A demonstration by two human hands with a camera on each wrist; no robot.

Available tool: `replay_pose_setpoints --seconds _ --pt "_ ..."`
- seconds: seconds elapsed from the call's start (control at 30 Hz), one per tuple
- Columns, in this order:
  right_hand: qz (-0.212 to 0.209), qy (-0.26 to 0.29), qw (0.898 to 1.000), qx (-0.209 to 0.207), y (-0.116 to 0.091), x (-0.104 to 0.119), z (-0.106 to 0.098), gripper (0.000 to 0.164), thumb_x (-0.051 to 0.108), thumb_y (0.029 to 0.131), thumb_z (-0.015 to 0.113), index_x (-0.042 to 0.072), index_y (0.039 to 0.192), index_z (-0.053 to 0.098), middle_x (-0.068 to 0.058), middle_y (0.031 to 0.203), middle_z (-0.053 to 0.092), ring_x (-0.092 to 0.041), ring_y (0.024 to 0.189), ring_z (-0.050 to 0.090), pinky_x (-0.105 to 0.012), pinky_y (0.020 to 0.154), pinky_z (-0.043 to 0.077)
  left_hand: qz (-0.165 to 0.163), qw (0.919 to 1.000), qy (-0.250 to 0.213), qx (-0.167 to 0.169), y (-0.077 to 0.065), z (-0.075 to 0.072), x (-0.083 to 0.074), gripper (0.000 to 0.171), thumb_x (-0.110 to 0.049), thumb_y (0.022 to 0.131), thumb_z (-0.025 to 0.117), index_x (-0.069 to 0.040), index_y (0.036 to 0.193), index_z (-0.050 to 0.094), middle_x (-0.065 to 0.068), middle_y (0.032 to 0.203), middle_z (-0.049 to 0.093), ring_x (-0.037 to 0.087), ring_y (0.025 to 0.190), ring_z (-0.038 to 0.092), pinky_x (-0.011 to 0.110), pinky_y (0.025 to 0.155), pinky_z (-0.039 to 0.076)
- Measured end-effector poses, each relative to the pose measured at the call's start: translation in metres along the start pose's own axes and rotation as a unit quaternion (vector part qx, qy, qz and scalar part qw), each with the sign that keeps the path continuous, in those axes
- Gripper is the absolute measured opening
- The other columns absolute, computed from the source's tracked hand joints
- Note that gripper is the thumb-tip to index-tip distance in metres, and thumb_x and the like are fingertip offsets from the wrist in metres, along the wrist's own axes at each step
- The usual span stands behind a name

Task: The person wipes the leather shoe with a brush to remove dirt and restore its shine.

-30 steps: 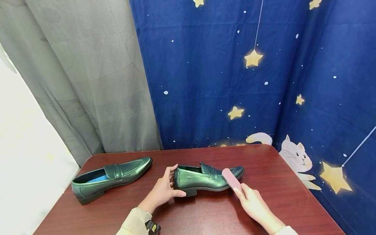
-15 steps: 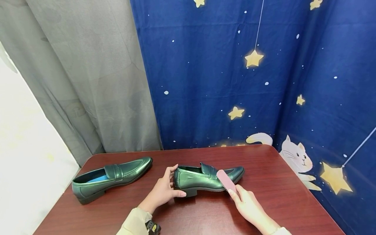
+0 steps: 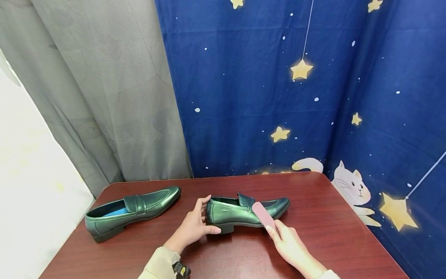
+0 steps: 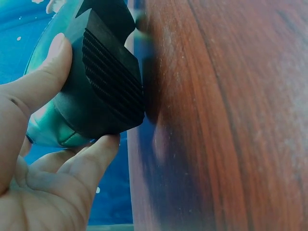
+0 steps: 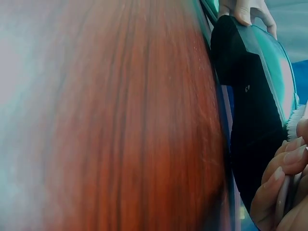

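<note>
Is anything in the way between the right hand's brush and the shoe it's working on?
Nothing visible. The right hand grips the pink brush, whose bristles appear to meet the shoe directly. The left hand holds the heel end, clear of the brush; the other shoe stands apart to the left.

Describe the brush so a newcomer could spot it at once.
On the reddish-brown table, find the green loafer that the left hand holds at the back. At its side, the right hand holds the brush: pink-backed with pale bristles, unlike that loafer or the other shoe.
</note>
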State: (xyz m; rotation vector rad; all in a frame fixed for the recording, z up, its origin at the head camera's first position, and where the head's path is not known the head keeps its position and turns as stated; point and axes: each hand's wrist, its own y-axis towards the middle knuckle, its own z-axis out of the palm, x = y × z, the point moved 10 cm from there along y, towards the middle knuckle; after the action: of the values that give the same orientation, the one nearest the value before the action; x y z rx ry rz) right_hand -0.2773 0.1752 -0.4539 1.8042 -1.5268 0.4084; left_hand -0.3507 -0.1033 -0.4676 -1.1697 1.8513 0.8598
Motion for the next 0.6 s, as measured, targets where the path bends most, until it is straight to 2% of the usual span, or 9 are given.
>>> replay_pose_setpoints --seconds 0.3,0.6 --pt "0.008 0.008 1.000 0.013 0.003 0.006 0.011 0.014 0.027 0.099 0.064 0.024 0.088 0.058 0.015 0.060 0.035 -0.001 0.057 0.039 -0.021 0.055 0.033 -0.004 1.0000 0.002 0.000 -0.001 -0.001 0.000 0.109 -0.024 0.070 0.094 -0.022 0.156 0.026 0.023 0.152 0.048 0.034 0.119 0.066 0.043 0.096 0.057" --pt "-0.005 0.005 1.000 0.017 0.005 0.017 0.018 0.020 0.029 0.100 0.063 0.022 0.085 0.054 0.014 0.060 0.035 -0.002 0.057 0.038 -0.022 0.054 0.032 -0.004 1.0000 -0.002 0.000 0.000 -0.001 0.001 0.108 -0.024 0.071 0.094 -0.023 0.156 0.026 0.022 0.152 0.048 0.034 0.119 0.067 0.044 0.096 0.056"
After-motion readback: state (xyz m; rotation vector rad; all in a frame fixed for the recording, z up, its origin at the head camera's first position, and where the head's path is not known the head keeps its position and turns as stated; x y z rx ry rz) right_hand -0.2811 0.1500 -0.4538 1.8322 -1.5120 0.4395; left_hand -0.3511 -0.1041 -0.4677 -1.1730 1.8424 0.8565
